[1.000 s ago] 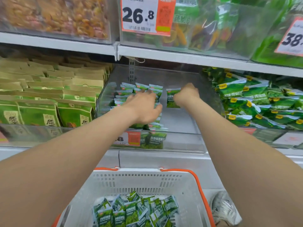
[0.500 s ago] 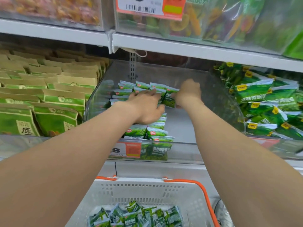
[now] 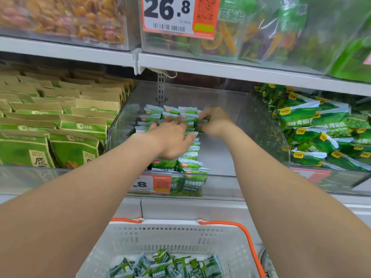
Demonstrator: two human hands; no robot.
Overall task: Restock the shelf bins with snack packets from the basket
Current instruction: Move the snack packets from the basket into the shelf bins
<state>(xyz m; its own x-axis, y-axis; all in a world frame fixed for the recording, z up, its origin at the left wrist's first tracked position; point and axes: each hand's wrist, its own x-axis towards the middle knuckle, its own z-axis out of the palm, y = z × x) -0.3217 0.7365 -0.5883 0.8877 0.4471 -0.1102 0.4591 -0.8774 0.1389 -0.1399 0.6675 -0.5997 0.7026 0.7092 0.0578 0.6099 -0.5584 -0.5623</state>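
Both arms reach into a clear plastic shelf bin (image 3: 267,125) in the middle of the shelf. Small green snack packets (image 3: 170,112) stand in rows along its left side. My left hand (image 3: 170,137) lies flat on top of the rows, fingers spread and pressing the packets. My right hand (image 3: 215,121) is at the back of the rows and pinches one green packet (image 3: 203,120) against the stack. A white basket with orange handles (image 3: 180,235) sits below, with several more green packets (image 3: 166,265) in it.
The right half of the bin floor (image 3: 218,155) is bare. Brown-and-green pouches (image 3: 66,127) fill the left bin and larger green bags (image 3: 321,129) the right one. A shelf with a 26.8 price tag (image 3: 176,15) hangs overhead.
My right hand moved left with its packet until it met the row under my left hand. The view tilted slightly.
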